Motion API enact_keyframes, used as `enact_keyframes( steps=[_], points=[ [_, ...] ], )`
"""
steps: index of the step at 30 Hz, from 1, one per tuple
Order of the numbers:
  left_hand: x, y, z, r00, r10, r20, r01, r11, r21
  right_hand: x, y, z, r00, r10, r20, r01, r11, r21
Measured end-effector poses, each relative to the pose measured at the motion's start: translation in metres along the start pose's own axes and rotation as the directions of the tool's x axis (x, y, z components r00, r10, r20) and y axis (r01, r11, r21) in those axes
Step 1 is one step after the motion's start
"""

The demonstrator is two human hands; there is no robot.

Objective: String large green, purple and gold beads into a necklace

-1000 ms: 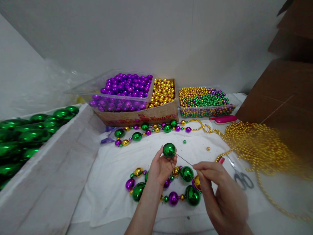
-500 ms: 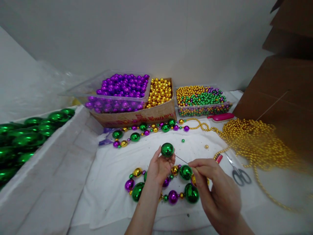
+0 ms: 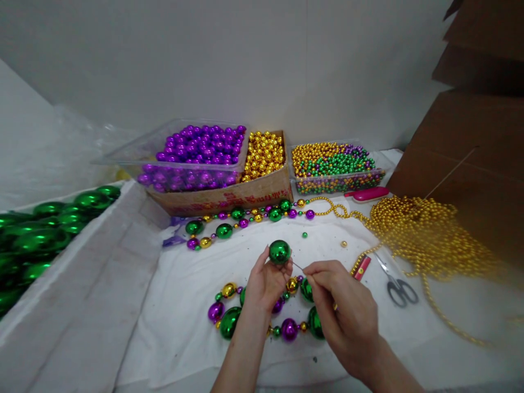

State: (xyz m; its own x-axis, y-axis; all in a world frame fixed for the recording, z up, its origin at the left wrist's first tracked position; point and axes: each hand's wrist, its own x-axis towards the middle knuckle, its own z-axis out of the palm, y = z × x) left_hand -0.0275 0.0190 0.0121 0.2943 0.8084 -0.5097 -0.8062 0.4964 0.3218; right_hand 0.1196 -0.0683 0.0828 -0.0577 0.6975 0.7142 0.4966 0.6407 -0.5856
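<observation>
A large shiny green bead (image 3: 280,251) rests in the fingers of my left hand (image 3: 266,284), held above the white cloth. My right hand (image 3: 344,305) pinches a thin needle (image 3: 298,266) whose far end meets the bead's right side; how deep it goes in is hidden. Below both hands lies a strand of large green, purple and gold beads (image 3: 289,329), partly covered by my wrists and right hand. Farther back, a second beaded strand (image 3: 224,231) runs along the cardboard box and joins a gold bead chain (image 3: 358,215).
Behind stand a clear tub of purple beads (image 3: 204,144), a cardboard box of gold beads (image 3: 264,155) and a tray of small mixed beads (image 3: 335,166). Large green beads (image 3: 45,237) fill a white box at left. Scissors (image 3: 399,289) and piled gold chain (image 3: 421,234) lie right.
My right hand has moved left, nearer the green bead, and less of the needle shows between them. My left hand holds the bead in nearly the same place.
</observation>
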Motion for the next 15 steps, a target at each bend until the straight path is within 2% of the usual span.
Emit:
enact_keyframes(
  steps=[6,11,15],
  points=[
    [0.000,-0.002,-0.002,1.000,-0.010,0.002,0.010,1.000,0.003,0.002,0.006,0.010,0.998,-0.004,0.056,0.007,0.999,-0.049],
    [-0.001,-0.003,-0.001,1.000,-0.017,0.020,0.017,1.000,0.008,0.005,0.012,0.018,0.999,-0.033,0.039,0.036,0.996,-0.082],
    [0.001,-0.004,0.000,0.999,0.021,0.032,-0.022,0.999,0.031,0.003,0.021,0.026,0.998,-0.034,0.056,0.039,0.994,-0.099]
  ],
)
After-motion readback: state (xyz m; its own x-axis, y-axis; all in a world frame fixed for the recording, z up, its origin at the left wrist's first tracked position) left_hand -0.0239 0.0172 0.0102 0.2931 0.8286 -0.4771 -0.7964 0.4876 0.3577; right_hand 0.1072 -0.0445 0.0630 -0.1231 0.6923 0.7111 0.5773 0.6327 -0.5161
